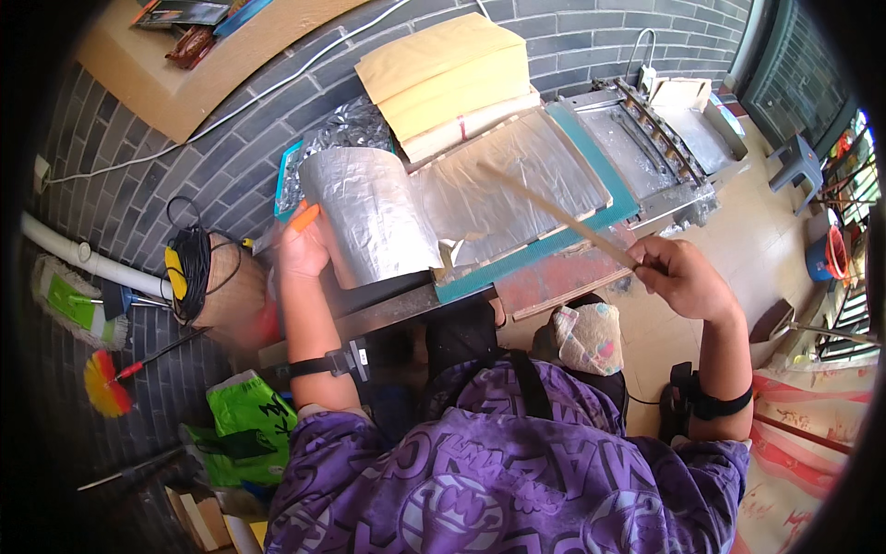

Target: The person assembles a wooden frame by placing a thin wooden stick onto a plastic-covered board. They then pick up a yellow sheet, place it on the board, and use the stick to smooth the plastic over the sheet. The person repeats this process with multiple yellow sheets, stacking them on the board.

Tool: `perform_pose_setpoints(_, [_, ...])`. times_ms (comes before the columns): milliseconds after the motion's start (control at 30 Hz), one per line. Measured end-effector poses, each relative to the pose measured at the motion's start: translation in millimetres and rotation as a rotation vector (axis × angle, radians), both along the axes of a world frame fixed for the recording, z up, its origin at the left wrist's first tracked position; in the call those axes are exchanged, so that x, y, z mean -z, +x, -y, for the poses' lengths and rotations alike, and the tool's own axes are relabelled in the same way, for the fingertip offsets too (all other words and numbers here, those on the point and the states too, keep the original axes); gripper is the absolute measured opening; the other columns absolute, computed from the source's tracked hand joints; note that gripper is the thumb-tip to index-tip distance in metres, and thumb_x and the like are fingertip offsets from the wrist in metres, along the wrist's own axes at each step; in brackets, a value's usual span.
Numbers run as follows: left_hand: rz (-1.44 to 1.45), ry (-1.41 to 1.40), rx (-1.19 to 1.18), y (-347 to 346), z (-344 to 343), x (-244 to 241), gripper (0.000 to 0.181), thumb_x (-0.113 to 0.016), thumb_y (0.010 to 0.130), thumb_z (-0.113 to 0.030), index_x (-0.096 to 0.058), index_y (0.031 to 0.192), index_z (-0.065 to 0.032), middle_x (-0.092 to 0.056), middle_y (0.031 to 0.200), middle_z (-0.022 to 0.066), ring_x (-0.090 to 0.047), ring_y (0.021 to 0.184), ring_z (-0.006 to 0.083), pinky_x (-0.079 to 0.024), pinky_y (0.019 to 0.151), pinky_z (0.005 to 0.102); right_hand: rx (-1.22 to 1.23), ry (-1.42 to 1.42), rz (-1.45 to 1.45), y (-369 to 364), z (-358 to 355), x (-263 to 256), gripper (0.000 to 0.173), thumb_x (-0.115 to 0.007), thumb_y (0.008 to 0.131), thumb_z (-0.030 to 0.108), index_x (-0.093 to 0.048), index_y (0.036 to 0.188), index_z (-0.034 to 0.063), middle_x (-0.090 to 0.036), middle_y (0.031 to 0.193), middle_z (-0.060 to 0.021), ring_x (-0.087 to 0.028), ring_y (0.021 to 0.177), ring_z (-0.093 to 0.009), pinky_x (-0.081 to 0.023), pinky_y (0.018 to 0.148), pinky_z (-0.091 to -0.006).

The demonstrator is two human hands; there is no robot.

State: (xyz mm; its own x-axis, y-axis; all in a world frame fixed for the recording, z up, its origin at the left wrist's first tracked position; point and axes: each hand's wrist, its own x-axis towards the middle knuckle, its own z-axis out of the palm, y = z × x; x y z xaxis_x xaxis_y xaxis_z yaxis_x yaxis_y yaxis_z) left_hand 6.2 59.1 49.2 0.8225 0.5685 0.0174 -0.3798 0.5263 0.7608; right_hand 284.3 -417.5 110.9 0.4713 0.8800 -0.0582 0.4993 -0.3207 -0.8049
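Note:
My left hand (pixel 304 246), an orange cover on one finger, grips the left edge of a curled silver foil sheet (pixel 370 215). The sheet bulges upward, and its lower right corner is bent over. In my right hand (pixel 682 277) is a thin flat wooden strip (pixel 561 216), pinched at its near end. The strip slants up and left over a flat stack of silver foil sheets (pixel 526 173); I cannot tell whether its tip touches them. Beneath that stack lies a teal ribbed mat (pixel 477 280).
Behind the foil stands a tall stack of yellow paper (pixel 450 69). A blue bin of silver scraps (pixel 346 128) sits behind the curled sheet. At the right end is a metal frame device (pixel 644 131). Black cable coils (pixel 197 263) hang at left. A patterned cloth (pixel 588 339) covers one knee.

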Motion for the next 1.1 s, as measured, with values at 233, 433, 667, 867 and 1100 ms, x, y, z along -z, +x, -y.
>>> perform_pose_setpoints(233, [-0.091, 0.124, -0.181, -66.7, -29.6, 11.9, 0.028, -0.053, 0.091, -0.008, -0.056, 0.119, -0.0026, -0.061, 0.120, 0.0082, -0.056, 0.111, 0.0193, -0.042, 0.097, 0.0311, 0.006, -0.076, 0.016, -1.1, -0.1, 3.9, 0.015, -0.059, 0.085, 0.004, -0.062, 0.099, 0.0020, -0.053, 0.062, -0.0078, -0.051, 0.057, -0.017, -0.041, 0.054, -0.0315])
perform_pose_setpoints(433, [-0.294, 0.076, -0.279, -138.9, -78.8, 55.0, 0.026, -0.058, 0.087, -0.005, -0.059, 0.113, -0.0040, -0.064, 0.108, 0.0060, -0.058, 0.100, 0.0174, -0.044, 0.091, 0.0293, 0.030, -0.019, -0.109, -8.5, -5.0, 6.9, 0.016, -0.058, 0.087, 0.002, -0.062, 0.102, -0.0002, -0.054, 0.061, -0.0033, -0.049, 0.055, -0.010, -0.039, 0.050, -0.0268])
perform_pose_setpoints(667, [-0.521, 0.112, -0.197, -137.2, -71.3, 50.2, 0.024, -0.060, 0.086, -0.005, -0.061, 0.110, -0.0062, -0.067, 0.095, 0.0033, -0.065, 0.083, 0.0160, -0.052, 0.073, 0.0297, 0.035, 0.005, -0.112, -19.9, -20.2, 7.3, 0.021, -0.057, 0.087, -0.002, -0.061, 0.108, -0.0016, -0.055, 0.063, -0.0024, -0.050, 0.056, -0.008, -0.039, 0.051, -0.0250])
perform_pose_setpoints(867, [-0.698, 0.153, -0.185, -145.4, -82.2, 53.5, 0.011, -0.059, 0.088, -0.010, -0.060, 0.100, -0.0098, -0.066, 0.086, 0.0008, -0.064, 0.075, 0.0153, -0.051, 0.066, 0.0304, 0.015, -0.014, -0.156, -29.0, -34.5, 5.9, 0.025, -0.055, 0.086, -0.007, -0.059, 0.110, -0.0037, -0.052, 0.066, -0.0015, -0.047, 0.059, -0.007, -0.038, 0.053, -0.0231])
perform_pose_setpoints(1100, [-0.808, 0.179, -0.187, -146.2, -88.8, 55.4, 0.013, -0.058, 0.090, -0.011, -0.059, 0.103, -0.0086, -0.064, 0.084, 0.0011, -0.064, 0.075, 0.0158, -0.051, 0.067, 0.0306, -0.011, 0.013, -0.172, -34.3, -44.8, 11.9, 0.025, -0.057, 0.086, -0.008, -0.059, 0.111, -0.0028, -0.051, 0.065, -0.0005, -0.044, 0.058, -0.006, -0.035, 0.051, -0.0229])
